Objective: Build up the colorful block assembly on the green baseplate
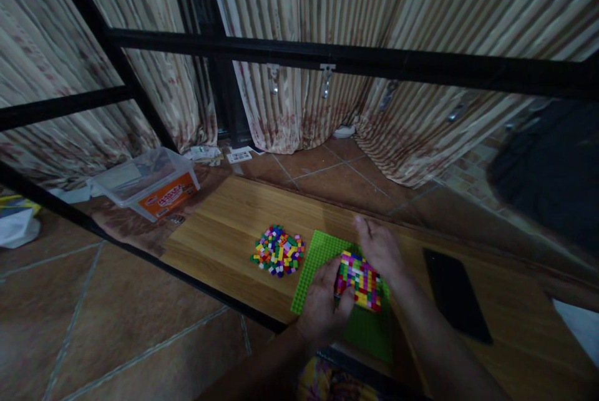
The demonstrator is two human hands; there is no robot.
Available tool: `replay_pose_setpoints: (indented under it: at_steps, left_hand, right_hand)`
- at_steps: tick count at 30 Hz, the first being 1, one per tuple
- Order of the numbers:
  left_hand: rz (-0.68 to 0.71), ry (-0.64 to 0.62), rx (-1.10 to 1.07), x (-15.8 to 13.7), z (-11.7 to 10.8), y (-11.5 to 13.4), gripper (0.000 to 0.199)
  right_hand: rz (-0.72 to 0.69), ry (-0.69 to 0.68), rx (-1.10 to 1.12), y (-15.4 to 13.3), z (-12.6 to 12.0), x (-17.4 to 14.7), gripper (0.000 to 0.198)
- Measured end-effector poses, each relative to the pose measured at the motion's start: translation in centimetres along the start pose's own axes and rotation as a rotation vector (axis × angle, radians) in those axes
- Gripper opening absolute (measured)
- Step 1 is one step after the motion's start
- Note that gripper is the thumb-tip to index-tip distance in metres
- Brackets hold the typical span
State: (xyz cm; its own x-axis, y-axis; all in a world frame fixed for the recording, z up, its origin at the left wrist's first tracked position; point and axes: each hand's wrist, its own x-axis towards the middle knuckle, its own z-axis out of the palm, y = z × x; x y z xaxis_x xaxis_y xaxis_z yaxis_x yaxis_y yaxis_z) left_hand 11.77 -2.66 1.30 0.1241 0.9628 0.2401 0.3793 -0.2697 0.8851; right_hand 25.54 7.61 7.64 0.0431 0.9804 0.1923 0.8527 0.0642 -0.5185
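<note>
In the lower middle of the frame, both hands meet at a block of coloured bricks that stands on a green baseplate. The left hand comes from the bottom edge; its grip is narrow, with the thumb and fingers pressed on the left edge of the block. The right hand lies just above and to the right of the block, fingers bent down over its far edge and touching it. Whether the right grip really closes around the block cannot be told, because the fingertips are hidden behind the bricks.

The baseplate lies flat on the wooden surface, near its front edge. To the left of the baseplate, close but apart from it, there is a loose pile of small bricks in many colours. At the right side of the frame a flat black object lies on the same surface, well apart from the hands. In the left part of the frame, a clear plastic box with an orange label sits beyond the surface. Striped curtains fill the upper part.
</note>
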Motion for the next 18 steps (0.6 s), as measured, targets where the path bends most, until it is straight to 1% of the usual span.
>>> replay_pose_setpoints:
  at_steps: [3,7,10,14,18]
  left_hand:
    - [-0.019,-0.034,-0.012,0.2,-0.1,0.2,0.052]
    - [-0.014,-0.052,-0.039,0.4,-0.3,0.4,0.053]
    - [-0.020,-0.051,-0.055,0.4,-0.3,0.4,0.053]
    - [-0.017,-0.053,-0.061,0.2,-0.1,0.3,0.054]
    - [-0.003,-0.032,-0.056,0.1,0.1,0.2,0.058]
  right_hand:
    - [-0.082,-0.097,-0.174,0.1,1.5,0.3,0.069]
    - [-0.102,-0.144,-0.285,0.2,2.3,0.2,0.070]
    - [-0.082,-0.208,-0.349,-0.1,2.2,0.3,0.070]
    - [-0.002,-0.293,-0.375,-0.6,1.9,0.4,0.068]
    - [0.021,-0.261,-0.376,-0.6,1.7,0.2,0.066]
